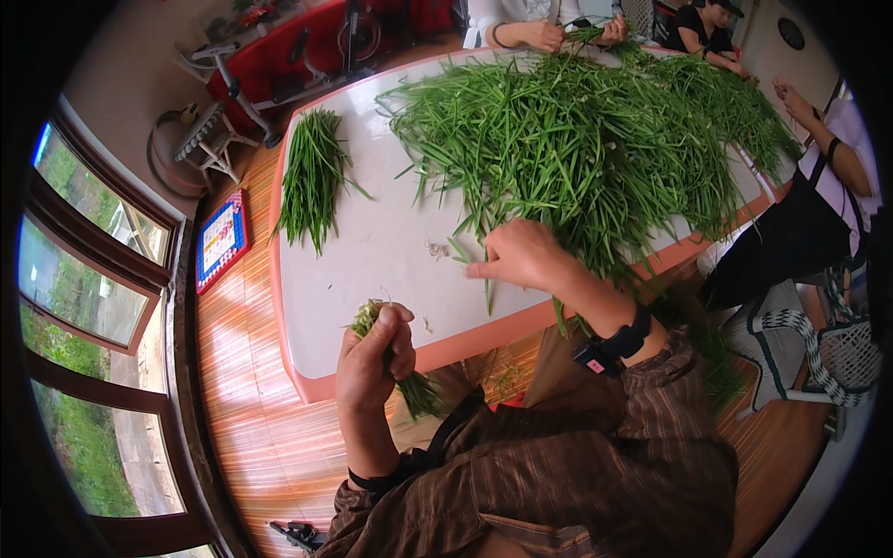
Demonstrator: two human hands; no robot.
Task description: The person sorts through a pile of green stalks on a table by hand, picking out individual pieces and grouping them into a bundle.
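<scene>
My left hand (380,352) is closed around a small bunch of green garlic chives (418,394), just off the table's near edge. Pale stem ends (364,321) stick out above the fist, and the leaves hang below it. My right hand (523,254) hovers by the near left side of a large loose heap of chives (558,146), its thumb pointing left. A few leaves lie by its fingertips; whether it grips any is hidden. A neat bundle of chives (310,178) lies apart at the table's left side.
The white table (377,258) has a pink rim. Dry scraps (437,249) lie on it. People work around the heap: one person's hands (548,35) opposite, another person (704,35) farther back, an arm (830,139) at right. A chair (788,356) stands right, a stool (209,139) far left.
</scene>
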